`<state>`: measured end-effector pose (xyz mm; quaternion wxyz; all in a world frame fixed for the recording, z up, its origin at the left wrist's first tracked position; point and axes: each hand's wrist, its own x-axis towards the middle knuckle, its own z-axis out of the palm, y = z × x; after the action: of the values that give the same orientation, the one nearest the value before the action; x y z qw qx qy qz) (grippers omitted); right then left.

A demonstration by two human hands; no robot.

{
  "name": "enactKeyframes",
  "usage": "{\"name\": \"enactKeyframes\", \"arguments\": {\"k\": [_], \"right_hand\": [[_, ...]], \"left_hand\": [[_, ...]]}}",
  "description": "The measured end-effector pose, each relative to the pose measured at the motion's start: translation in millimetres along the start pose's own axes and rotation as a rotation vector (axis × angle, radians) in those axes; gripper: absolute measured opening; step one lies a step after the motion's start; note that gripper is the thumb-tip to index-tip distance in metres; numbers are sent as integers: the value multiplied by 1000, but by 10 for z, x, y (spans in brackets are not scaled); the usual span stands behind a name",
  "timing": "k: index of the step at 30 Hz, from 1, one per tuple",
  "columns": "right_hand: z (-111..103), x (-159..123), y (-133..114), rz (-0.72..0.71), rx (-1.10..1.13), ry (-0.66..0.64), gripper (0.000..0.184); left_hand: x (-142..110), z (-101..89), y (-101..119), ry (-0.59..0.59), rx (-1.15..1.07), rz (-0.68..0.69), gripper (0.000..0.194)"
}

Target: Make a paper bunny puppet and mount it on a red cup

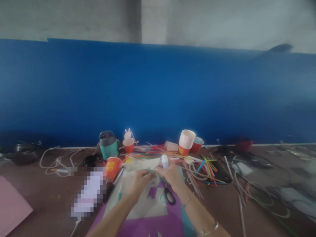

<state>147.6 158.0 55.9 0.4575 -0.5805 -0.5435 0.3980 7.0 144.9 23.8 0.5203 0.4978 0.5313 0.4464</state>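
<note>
My left hand (142,182) is closed in a pinch over the work sheets, its fingertips on something small and pale that I cannot make out. Close beside it, my right hand (171,176) grips a small white and pale-blue tube-like item (164,161), whose exact kind is unclear. Both hands nearly meet at the fingertips. Below them lie a white paper sheet (143,210) and a purple sheet (175,217). Under my right wrist are the dark-handled scissors (170,197), with a small teal ring (163,198) to their left.
Behind the hands stand a stack of paper cups (187,140), a red cup (128,144) and a teal container (108,146). An orange cup (113,168) leans at left. Colored sticks (208,168) and cables (259,197) spread right; a pink sheet (13,207) lies far left.
</note>
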Motion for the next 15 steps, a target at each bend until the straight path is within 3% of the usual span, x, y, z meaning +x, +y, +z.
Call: {"name": "enactKeyframes", "arguments": {"k": [15], "right_hand": [[12, -27, -36, 15, 18, 7, 9]], "left_hand": [[0, 7, -3, 7, -46, -22, 42]]}}
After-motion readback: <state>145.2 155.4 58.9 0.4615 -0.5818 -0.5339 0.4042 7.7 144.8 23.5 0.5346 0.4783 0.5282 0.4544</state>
